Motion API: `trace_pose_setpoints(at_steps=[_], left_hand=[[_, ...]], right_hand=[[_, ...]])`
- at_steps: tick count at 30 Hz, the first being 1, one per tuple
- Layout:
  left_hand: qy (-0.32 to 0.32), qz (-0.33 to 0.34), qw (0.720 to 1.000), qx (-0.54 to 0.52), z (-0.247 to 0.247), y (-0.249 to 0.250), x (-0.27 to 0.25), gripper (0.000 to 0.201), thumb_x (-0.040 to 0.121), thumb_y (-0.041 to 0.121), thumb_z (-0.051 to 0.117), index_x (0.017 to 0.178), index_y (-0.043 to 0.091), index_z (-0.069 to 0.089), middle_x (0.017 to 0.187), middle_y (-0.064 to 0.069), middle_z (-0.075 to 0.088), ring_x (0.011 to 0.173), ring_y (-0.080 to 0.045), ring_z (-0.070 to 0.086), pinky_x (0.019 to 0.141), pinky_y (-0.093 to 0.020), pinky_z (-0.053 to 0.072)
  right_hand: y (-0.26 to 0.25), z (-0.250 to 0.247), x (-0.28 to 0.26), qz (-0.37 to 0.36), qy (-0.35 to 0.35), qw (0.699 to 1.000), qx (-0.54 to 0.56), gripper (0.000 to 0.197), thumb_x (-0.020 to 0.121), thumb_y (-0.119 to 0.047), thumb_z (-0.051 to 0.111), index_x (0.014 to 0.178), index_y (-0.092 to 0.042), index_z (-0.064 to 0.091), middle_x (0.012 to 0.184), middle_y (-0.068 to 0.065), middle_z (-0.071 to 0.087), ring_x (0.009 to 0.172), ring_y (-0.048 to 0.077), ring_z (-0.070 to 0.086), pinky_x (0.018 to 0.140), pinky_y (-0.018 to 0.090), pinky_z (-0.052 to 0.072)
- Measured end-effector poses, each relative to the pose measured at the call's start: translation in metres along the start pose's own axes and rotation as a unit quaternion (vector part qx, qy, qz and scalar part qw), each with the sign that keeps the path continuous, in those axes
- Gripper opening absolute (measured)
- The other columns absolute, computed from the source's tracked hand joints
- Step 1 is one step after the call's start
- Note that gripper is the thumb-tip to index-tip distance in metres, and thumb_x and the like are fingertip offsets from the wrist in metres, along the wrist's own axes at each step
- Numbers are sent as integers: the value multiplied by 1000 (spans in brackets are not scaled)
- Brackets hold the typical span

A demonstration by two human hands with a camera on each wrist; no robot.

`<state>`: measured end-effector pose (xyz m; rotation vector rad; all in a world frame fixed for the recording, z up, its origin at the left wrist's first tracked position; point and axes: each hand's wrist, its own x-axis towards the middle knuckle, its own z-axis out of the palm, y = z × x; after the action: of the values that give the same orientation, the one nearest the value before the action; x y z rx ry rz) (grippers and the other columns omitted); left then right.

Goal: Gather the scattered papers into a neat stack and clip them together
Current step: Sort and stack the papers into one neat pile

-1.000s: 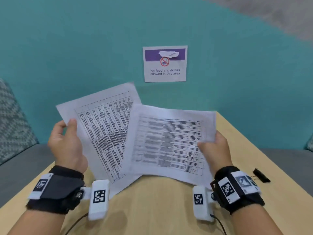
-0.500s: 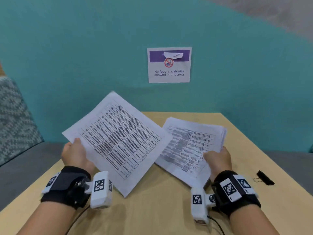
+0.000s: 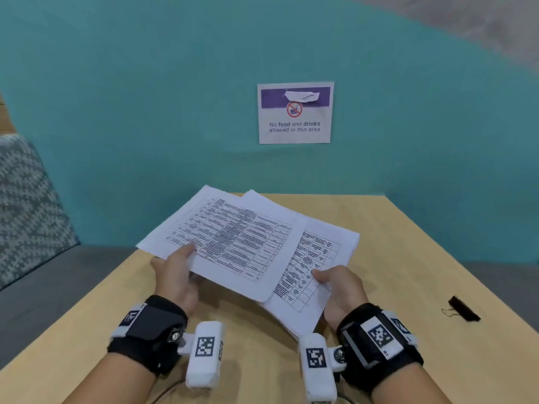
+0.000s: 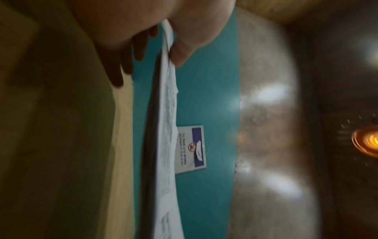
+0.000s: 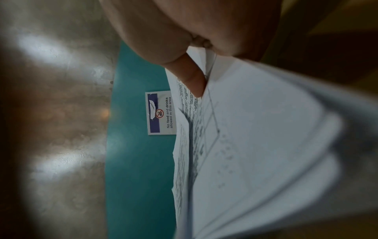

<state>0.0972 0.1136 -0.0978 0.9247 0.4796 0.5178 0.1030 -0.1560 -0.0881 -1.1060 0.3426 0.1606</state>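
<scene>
I hold white printed sheets above the wooden table (image 3: 408, 252). My left hand (image 3: 175, 272) pinches the top sheet (image 3: 233, 240) at its near left edge, thumb on the print. My right hand (image 3: 341, 287) pinches the lower pile of sheets (image 3: 318, 258) at its near right edge. The top sheet overlaps the pile and is skewed to the left of it. The left wrist view has the top sheet (image 4: 167, 113) edge-on between thumb and fingers. In the right wrist view my thumb presses on the pile (image 5: 255, 137). A black binder clip (image 3: 463, 309) lies on the table to the right.
A teal wall with a "No food and drinks" sign (image 3: 294, 112) stands just behind the table's far edge. A patterned cushion (image 3: 26, 199) on a grey seat lies to the left. Another grey seat (image 3: 510, 275) shows to the right.
Both hands have lowered the sheets towards the table. My left hand has brought its sheet to the right, over the pile in my right hand, so the two now overlap.
</scene>
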Motion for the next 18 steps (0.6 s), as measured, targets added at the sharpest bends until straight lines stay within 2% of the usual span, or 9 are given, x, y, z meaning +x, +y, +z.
trace_pose_setpoints(at_steps=[3,6,8,10,11,13,15,18], left_hand=[[-67,4,997,49,6,-5,-13,69,82,-7,73,143,6,45,134,-19,67,115,-39,71,89,-51,62],[-70,20,996,57,13,-6,-25,70,82,-22,67,133,15,38,132,-13,61,119,-36,66,102,-57,56],[-71,44,994,71,16,-7,-33,80,80,-27,67,136,18,33,129,-8,59,120,-34,64,104,-59,54],[-71,63,991,90,19,-7,-39,96,76,-28,71,146,21,29,129,-5,59,120,-31,63,101,-57,55],[-71,67,991,96,20,-7,-42,103,74,-28,73,150,23,26,129,-3,59,119,-29,63,100,-56,56],[-69,68,991,92,21,-6,-44,108,73,-26,76,153,27,25,130,-3,61,116,-27,65,97,-55,57],[-64,63,994,70,22,-2,-45,95,80,-16,77,151,27,31,131,-4,65,112,-27,68,95,-52,58],[-61,36,996,55,18,11,-41,58,89,0,75,138,20,52,123,-8,72,98,-28,70,85,-45,58]], right_hand=[[1,3,-6,3,-5,1000,20,28,90,12,49,110,0,66,104,20,73,98,40,69,91,57,53],[2,4,-7,0,6,1000,30,27,87,9,49,105,-1,66,103,18,72,99,40,68,92,55,52],[2,4,-8,-15,-2,999,45,20,90,-4,50,100,-6,67,96,14,72,91,35,68,89,47,53],[1,4,-8,-30,-22,997,62,21,94,-23,57,102,-9,70,97,9,76,90,31,71,86,42,54],[2,4,-8,-40,-25,997,57,21,93,-24,63,107,-10,71,99,9,78,92,31,73,85,43,56],[3,2,-5,-69,-10,997,24,26,88,-5,68,113,-9,70,99,10,78,90,31,75,79,43,60],[1,0,-4,-91,3,996,-3,31,87,8,62,113,-9,68,101,10,77,88,32,74,78,44,60],[-12,-4,-5,-157,11,986,-51,32,89,5,60,111,-17,69,107,6,76,94,28,72,89,49,57]])
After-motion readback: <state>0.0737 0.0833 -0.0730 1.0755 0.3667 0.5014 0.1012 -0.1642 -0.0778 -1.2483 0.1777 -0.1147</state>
